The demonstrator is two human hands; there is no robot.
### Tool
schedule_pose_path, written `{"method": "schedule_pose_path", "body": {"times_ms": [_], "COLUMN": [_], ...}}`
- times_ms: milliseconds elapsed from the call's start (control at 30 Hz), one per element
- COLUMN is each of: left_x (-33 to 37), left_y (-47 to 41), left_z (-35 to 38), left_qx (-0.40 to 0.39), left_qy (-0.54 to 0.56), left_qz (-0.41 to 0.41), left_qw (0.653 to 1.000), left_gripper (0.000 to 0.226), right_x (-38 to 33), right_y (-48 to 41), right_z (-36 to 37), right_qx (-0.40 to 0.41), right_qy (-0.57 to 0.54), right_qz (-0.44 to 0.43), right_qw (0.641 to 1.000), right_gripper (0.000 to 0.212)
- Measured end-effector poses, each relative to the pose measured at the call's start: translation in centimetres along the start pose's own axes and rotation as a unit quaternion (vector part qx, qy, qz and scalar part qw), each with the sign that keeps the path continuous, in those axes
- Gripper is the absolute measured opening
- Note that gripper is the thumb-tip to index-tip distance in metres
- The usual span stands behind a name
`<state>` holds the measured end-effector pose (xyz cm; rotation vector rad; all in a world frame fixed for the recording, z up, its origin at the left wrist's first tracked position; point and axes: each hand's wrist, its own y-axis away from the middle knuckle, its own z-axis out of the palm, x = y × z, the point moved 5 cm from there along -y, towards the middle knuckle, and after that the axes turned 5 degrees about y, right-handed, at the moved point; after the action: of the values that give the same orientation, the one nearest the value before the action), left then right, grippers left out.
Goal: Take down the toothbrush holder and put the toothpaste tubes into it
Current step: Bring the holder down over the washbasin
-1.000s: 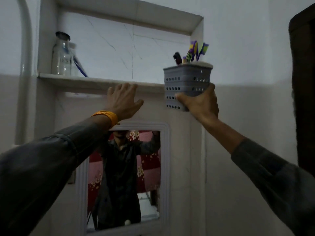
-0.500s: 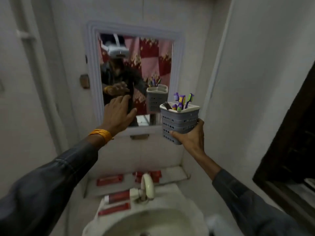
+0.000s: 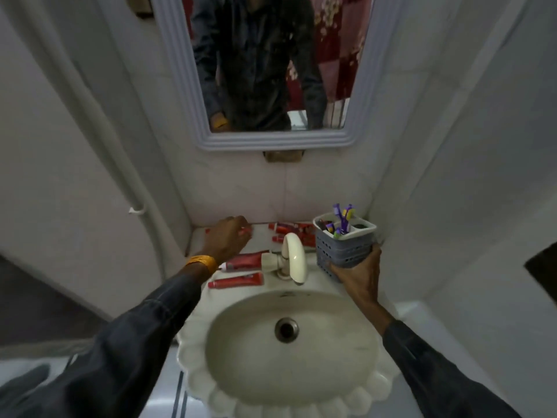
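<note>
My right hand point(image 3: 360, 274) grips the grey perforated toothbrush holder point(image 3: 342, 247) from below, at the sink's back right corner; purple and yellow toothbrushes point(image 3: 342, 218) stand in it. My left hand point(image 3: 227, 239) rests, fingers curled, over a red toothpaste tube point(image 3: 244, 232) on the ledge at the back left; whether it grips the tube I cannot tell. Two more red tubes point(image 3: 244, 262) point(image 3: 236, 281) lie left of the tap. Several tubes point(image 3: 294, 230) lie on the ledge behind the tap.
A cream tap point(image 3: 294, 257) rises at the back of the scalloped white sink point(image 3: 211, 384). A framed mirror point(image 3: 193, 79) hangs above. White walls close in on both sides, with a pipe point(image 3: 99, 140) on the left.
The view dropped from the high shelf to the sink. My right hand brought the holder down to the sink's back right. My left hand came down from the mirror onto a tube on the ledge.
</note>
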<state>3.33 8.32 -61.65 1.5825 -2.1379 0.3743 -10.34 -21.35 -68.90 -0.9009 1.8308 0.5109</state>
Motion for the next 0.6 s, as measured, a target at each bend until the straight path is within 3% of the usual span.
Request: {"method": "schedule_pose_path", "body": {"times_ms": [333,600], "left_x": [-4.3,-2.9], "left_y": [-1.8,-4.3], "left_z": [9.4,11.6], "left_qx": [-0.07,-0.072], "left_qy": [-0.085,-0.188], "left_qz": [-0.038,0.039], "left_qw": [0.993,0.979], "left_gripper": [0.028,0.028], "right_x": [6.5,6.3], "right_y": [0.9,1.9], "right_z": [2.6,2.5], "right_qx": [-0.013,0.02], "right_qy": [-0.059,-0.087], "right_qz": [0.009,0.008], "right_qw": [0.998,0.996], "right_gripper": [0.127,0.116]}}
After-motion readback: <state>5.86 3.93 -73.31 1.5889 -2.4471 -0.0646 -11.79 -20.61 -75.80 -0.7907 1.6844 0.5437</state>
